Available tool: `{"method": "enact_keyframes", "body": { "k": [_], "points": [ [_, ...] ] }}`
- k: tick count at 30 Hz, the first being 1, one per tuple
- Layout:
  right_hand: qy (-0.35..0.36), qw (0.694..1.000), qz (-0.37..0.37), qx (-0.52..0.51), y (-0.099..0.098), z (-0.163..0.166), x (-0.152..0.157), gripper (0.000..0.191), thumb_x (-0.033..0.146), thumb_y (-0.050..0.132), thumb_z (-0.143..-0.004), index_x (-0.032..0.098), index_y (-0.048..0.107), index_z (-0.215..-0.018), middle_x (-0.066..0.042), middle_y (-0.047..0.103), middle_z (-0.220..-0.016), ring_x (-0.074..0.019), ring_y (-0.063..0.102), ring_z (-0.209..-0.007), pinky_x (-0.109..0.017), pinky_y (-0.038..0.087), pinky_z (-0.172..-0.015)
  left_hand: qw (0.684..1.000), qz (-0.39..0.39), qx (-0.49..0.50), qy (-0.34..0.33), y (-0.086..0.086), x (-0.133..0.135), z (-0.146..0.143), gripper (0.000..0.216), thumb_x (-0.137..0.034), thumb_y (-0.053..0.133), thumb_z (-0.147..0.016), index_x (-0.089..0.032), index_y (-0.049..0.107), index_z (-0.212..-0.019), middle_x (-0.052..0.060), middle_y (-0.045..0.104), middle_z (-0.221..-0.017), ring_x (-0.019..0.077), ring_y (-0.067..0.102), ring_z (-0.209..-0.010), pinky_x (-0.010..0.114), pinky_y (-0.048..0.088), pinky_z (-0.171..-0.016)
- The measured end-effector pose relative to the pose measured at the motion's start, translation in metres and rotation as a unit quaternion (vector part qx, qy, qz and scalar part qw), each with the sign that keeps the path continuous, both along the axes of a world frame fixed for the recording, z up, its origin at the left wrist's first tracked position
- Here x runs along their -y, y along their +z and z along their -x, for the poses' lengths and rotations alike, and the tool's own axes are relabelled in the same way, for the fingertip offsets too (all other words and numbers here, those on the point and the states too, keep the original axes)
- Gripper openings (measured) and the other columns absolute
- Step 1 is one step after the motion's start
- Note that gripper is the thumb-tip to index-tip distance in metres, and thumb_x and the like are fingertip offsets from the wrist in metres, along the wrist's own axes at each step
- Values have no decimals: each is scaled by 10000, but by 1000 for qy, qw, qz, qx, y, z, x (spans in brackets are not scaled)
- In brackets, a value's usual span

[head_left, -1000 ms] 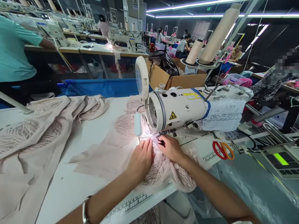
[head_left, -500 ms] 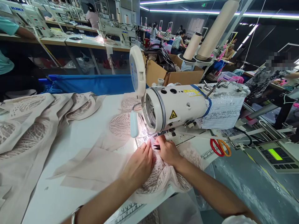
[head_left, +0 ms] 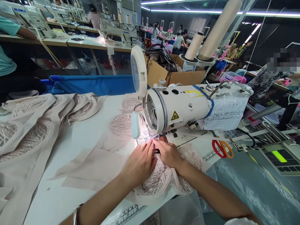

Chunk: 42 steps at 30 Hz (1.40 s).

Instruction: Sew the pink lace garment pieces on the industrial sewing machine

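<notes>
Both hands at the needle of the sewing machine, on lace fabric.
Left hand [head_left: 140, 162] lies flat, fingers extended, pressing pale pink lace fabric [head_left: 161, 178] on the white bench [head_left: 77, 137]; right hand [head_left: 169, 153] pinches a small dark tool, just beside it. White sewing machine [head_left: 180, 109] directly beyond; red-and-orange-handled scissors [head_left: 221, 148] lie right.
</notes>
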State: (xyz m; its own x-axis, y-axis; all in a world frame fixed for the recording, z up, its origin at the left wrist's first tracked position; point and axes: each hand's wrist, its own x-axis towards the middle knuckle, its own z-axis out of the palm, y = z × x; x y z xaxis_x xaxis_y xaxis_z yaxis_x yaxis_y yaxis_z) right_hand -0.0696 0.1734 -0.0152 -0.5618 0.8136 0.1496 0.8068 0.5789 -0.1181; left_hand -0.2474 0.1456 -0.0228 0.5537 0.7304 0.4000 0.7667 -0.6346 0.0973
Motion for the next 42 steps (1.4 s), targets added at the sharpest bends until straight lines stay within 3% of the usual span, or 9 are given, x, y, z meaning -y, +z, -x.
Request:
{"method": "enact_keyframes", "body": {
  "k": [4, 14, 20, 24, 27, 30, 34, 37, 42],
  "points": [
    [-29, 998, 42, 22, 6, 5, 0, 536, 89, 438, -912, 124, 523, -1440, -138, 719, -1116, -258, 713, -962, -347, 572, -874, 1000, -15, -19, 18, 0, 2, 1, 521, -324, 443, -973, 11, 504, -1367, 242, 564, -1403, 367, 561, -1179, 464, 471, -914],
    [-43, 997, 52, 41, 15, 9, 0, 522, 78, 482, -904, 145, 543, -1417, -125, 724, -1142, -240, 720, -967, -313, 568, -869, 998, -49, -33, 34, 0, 2, 1, 537, -357, 392, -994, 15, 553, -1346, 242, 595, -1376, 377, 557, -1214, 506, 379, -1022],
    [-78, 993, 75, 53, 22, 12, -1, 356, 102, 490, -923, 153, 607, -1255, -105, 743, -1027, -251, 715, -909, -306, 532, -793, 996, -57, -42, 51, 0, 1, 3, 545, -381, 379, -1004, -6, 562, -1354, 224, 582, -1402, 372, 551, -1247, 499, 393, -1033],
    [-119, 989, 82, 21, 23, 5, -2, 199, 175, 561, -922, 160, 601, -1116, -88, 731, -970, -238, 695, -814, -298, 499, -725, 989, -63, -129, -16, 7, 8, 0, 449, -254, 400, -999, 11, 599, -1302, 246, 609, -1353, 356, 538, -1289, 485, 364, -1101],
    [-64, 994, 75, -43, 21, -5, -3, 251, 136, 561, -905, 187, 594, -1148, -79, 689, -1083, -214, 674, -897, -281, 494, -764, 983, -7, -173, -57, 13, 16, -3, 443, -188, 419, -970, -59, 556, -1371, 217, 573, -1404, 346, 508, -1334, 505, 350, -1124],
    [-2, 995, 66, -73, 20, -11, -4, 414, 53, 511, -882, 219, 583, -1254, -67, 652, -1162, -189, 657, -962, -260, 494, -813, 985, 65, -157, -42, 13, 16, -3, 490, -257, 468, -954, -125, 516, -1424, 205, 519, -1463, 385, 441, -1388, 565, 340, -1119],
    [-3, 997, 55, -46, 21, -8, -6, 373, 52, 493, -890, 214, 636, -1194, -73, 645, -1153, -188, 654, -938, -256, 499, -787, 982, 127, -126, -57, 7, 0, 6, 491, -268, 563, -894, -167, 571, -1375, 193, 535, -1451, 410, 427, -1391, 599, 360, -1095],
    [-15, 999, 35, -10, 23, -1, -7, 316, 74, 483, -916, 213, 657, -1140, -82, 656, -1152, -201, 651, -928, -267, 490, -758, 984, 132, -82, -84, 3, -15, 16, 434, -195, 617, -840, -156, 642, -1271, 182, 595, -1388, 422, 474, -1345, 601, 420, -1043],
    [-34, 999, 10, 39, 25, 11, -11, 240, 83, 478, -942, 187, 668, -1045, -83, 688, -999, -217, 647, -864, -285, 462, -688, 989, 89, 33, -113, 9, -25, 30, 397, -5, 467, -853, -197, 709, -1104, 104, 664, -1304, 309, 570, -1235, 493, 496, -980]
  ]
}}
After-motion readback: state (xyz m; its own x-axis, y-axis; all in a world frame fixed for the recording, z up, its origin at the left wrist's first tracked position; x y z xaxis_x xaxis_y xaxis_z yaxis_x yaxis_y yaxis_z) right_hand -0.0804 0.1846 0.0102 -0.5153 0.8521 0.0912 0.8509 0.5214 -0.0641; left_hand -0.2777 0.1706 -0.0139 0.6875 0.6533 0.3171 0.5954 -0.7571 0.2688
